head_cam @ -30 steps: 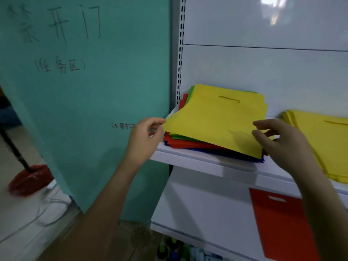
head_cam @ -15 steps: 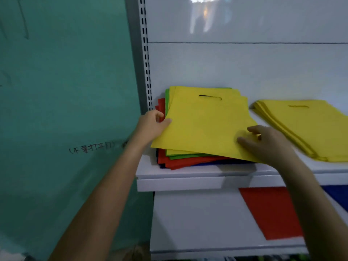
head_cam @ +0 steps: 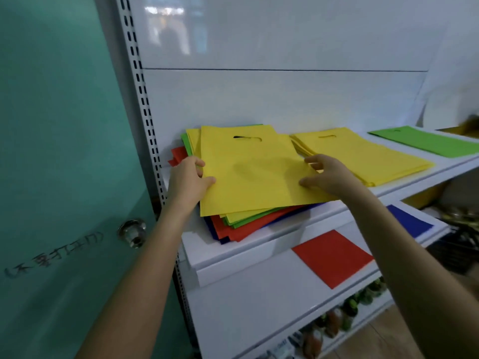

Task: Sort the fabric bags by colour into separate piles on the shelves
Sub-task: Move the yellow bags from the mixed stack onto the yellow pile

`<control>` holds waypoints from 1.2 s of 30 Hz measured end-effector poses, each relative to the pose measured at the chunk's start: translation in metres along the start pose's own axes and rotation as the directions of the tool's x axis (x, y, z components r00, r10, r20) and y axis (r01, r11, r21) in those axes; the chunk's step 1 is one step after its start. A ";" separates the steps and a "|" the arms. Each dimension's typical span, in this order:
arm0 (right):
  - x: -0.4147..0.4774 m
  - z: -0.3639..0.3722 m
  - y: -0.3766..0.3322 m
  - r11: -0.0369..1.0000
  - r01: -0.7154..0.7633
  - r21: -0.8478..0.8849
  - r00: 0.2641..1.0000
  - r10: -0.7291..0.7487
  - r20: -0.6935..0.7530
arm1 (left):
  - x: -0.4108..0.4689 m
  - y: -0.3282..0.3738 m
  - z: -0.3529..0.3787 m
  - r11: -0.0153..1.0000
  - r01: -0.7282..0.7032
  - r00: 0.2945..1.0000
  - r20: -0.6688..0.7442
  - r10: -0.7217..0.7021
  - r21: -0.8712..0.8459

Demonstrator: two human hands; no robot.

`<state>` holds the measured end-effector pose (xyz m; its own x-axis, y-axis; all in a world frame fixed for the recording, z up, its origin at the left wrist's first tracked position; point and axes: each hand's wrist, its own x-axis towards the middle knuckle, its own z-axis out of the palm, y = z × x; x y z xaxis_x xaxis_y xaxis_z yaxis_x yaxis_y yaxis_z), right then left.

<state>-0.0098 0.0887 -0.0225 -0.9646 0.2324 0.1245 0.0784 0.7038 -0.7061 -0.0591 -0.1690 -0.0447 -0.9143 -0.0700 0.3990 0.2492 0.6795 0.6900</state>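
Observation:
A yellow bag (head_cam: 252, 169) lies on top of a mixed pile (head_cam: 241, 224) of yellow, green, red and blue bags at the left of the upper shelf (head_cam: 233, 257). My left hand (head_cam: 188, 178) pinches the yellow bag's left edge, thumb on top. My right hand (head_cam: 328, 176) grips its right edge. Just to the right lies a pile of yellow bags (head_cam: 363, 156), and further right a green bag (head_cam: 425, 143). On the lower shelf lie a red bag (head_cam: 333, 256) and a blue bag (head_cam: 409, 222).
A teal door (head_cam: 59, 151) with a metal knob (head_cam: 132, 231) stands directly left of the white shelving upright (head_cam: 145, 112). Small items sit on the bottom shelf (head_cam: 337, 322). Dark clutter lies at the far right (head_cam: 461, 229).
The camera view has swung right and closer, revealing the green bag and the blue bag. Both hands stay on the top yellow bag, whose right edge now overlaps the left of the yellow pile.

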 end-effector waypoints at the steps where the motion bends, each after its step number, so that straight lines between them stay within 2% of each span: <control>1: -0.003 0.000 -0.002 1.000 0.004 0.012 1.000 -0.003 -0.021 | 0.000 0.000 -0.001 1.000 -0.002 1.000 0.014 0.002 -0.017; 4: -0.010 -0.004 -0.005 0.993 -0.014 0.121 0.997 0.023 -0.067 | 0.000 -0.001 -0.008 0.996 -0.017 0.996 0.082 0.025 -0.091; 6: -0.016 -0.009 -0.009 0.971 -0.056 0.232 0.994 0.075 -0.074 | 0.004 -0.002 -0.017 0.991 -0.008 0.982 0.184 0.033 -0.134; 8: -0.026 -0.013 -0.012 0.939 -0.090 0.332 0.993 0.112 -0.049 | 0.010 -0.003 -0.026 0.994 0.018 0.949 0.315 0.017 -0.108; 10: -0.036 -0.014 -0.012 0.907 -0.103 0.409 0.993 0.118 -0.012 | 0.014 -0.002 -0.033 0.995 0.054 0.926 0.378 -0.018 -0.086; 12: -0.046 -0.013 -0.008 0.885 -0.109 0.453 0.993 0.118 0.009 | 0.015 0.001 -0.035 0.986 0.095 0.939 0.340 -0.043 -0.139; 14: -0.056 -0.011 -0.005 0.878 -0.092 0.469 0.995 0.099 0.010 | 0.011 0.006 -0.033 0.986 0.065 0.971 0.239 -0.027 -0.152; 16: -0.065 -0.010 0.001 0.892 -0.058 0.448 0.996 0.083 -0.037 | 0.004 0.012 -0.030 0.993 -0.032 0.988 0.146 0.049 -0.111; 19: -0.080 -0.012 0.011 0.878 -0.034 0.477 0.992 0.089 -0.093 | -0.009 0.029 -0.025 0.974 -0.206 0.976 0.057 0.212 -0.096; 23: -0.096 -0.021 0.032 0.850 -0.037 0.525 0.978 0.140 -0.157 | -0.024 0.054 -0.009 0.935 -0.315 0.949 -0.020 0.316 -0.162; 30: -0.116 -0.054 0.090 0.833 -0.024 0.552 0.967 0.160 -0.200 | -0.058 0.097 0.037 0.893 -0.390 0.921 -0.093 0.379 -0.223; 36: -0.123 -0.096 0.155 0.865 -0.012 0.501 0.954 0.160 -0.254 | -0.097 0.141 0.094 0.891 -0.370 0.928 -0.155 0.340 -0.262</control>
<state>0.1455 0.2336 -0.0798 -0.8435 0.5052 0.1826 -0.0465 0.2699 -0.9618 0.0350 0.0024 -0.0428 -0.7140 0.0527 0.6982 0.6441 0.4404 0.6255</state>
